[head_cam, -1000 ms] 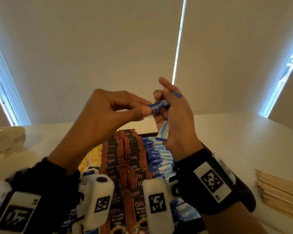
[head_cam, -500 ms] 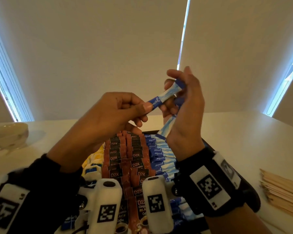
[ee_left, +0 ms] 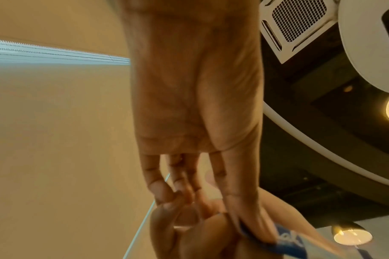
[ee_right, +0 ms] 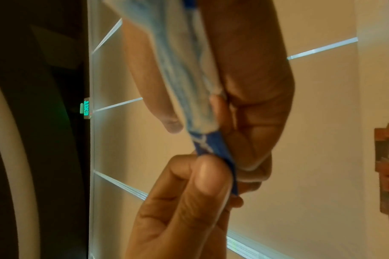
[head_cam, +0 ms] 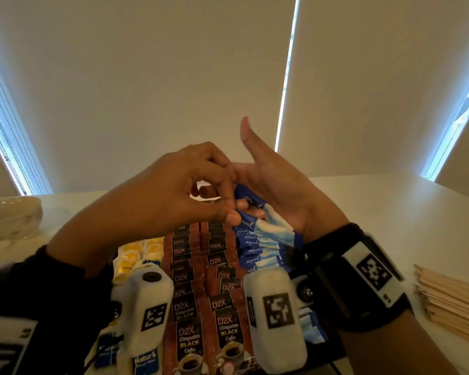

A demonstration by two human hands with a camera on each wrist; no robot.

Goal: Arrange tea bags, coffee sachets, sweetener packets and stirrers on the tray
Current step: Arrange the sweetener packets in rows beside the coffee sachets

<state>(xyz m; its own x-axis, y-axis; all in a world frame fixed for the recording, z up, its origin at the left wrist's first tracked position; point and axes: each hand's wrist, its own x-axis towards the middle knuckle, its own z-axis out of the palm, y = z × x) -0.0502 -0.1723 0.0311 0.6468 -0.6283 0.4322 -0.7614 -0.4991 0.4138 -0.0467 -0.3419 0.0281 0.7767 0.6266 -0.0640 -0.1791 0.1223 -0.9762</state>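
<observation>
Both hands meet just above the far end of the black tray (head_cam: 334,347). My right hand (head_cam: 266,182) holds a small bunch of blue-and-white sweetener packets (head_cam: 251,201) in its curled fingers, thumb raised. My left hand (head_cam: 232,212) pinches the blue end of those packets (ee_right: 211,140) between thumb and forefinger. On the tray lie yellow tea bags (head_cam: 136,255) at the left, two columns of brown D2X coffee sachets (head_cam: 190,293) in the middle and a row of blue sweetener packets (head_cam: 255,250) at the right. Wooden stirrers (head_cam: 450,299) lie stacked on the table to the right of the tray.
A pale bowl (head_cam: 11,215) stands at the table's far left. The white table (head_cam: 390,212) runs on behind and to the right of the tray. Closed blinds fill the wall behind.
Both hands have come down from chest height to just over the tray's far end. The packet that the left hand held out sideways now lies against the bunch in the right hand.
</observation>
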